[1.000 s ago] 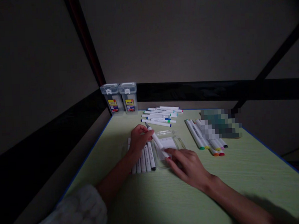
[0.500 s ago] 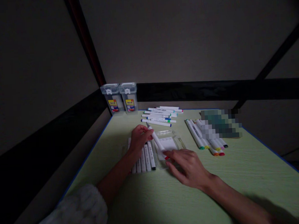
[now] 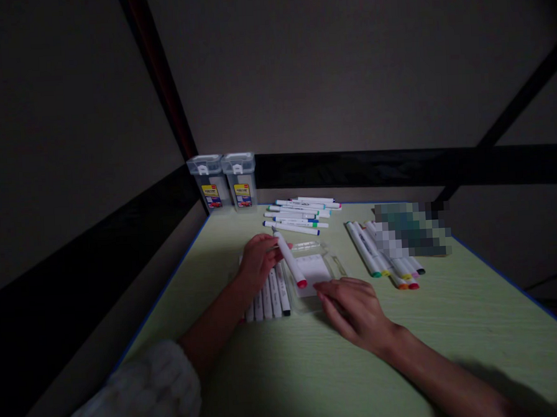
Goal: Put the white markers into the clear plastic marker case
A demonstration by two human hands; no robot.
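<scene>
My left hand (image 3: 257, 259) grips the upper end of a white marker with a red cap (image 3: 291, 265), which slants down to the right above a clear plastic case (image 3: 316, 270). Under that hand lies a row of white markers with dark caps (image 3: 269, 296). My right hand (image 3: 353, 307) rests on the green table (image 3: 287, 370) at the case's near edge, its fingers loosely curled and holding nothing; the red cap is just clear of its fingertips.
Two clear lidded boxes with yellow labels (image 3: 223, 181) stand at the back left corner. A loose pile of white markers (image 3: 300, 215) lies behind the case. Another group of markers with coloured caps (image 3: 386, 259) lies to the right, next to a blurred patch.
The right hand has let go of the marker's red end and drawn back a little toward me. The left hand now holds the marker alone, tilted slightly steeper.
</scene>
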